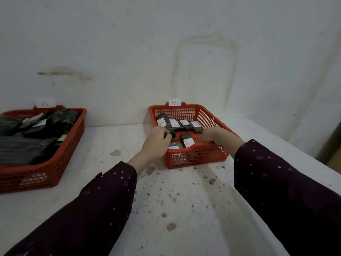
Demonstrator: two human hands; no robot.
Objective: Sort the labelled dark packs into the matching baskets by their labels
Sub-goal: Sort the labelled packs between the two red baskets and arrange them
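Observation:
A red basket tagged B (217, 124) stands against the wall, right of centre. Several dark packs with white B labels lie inside it. My left hand (156, 141) is over the basket's left rim, shut on a dark pack (163, 121) whose white label faces up; the pack slants up and away from my fingers. My right hand (214, 136) rests on the basket's front rim with fingers curled over it, next to a dark pack labelled B (187, 140). A second red basket tagged A (73, 137) at the left holds several dark packs.
The baskets sit on a white speckled counter (175, 200) that meets a stained white wall. The counter's right edge runs diagonally at the far right. My dark dotted sleeves fill the lower part of the view.

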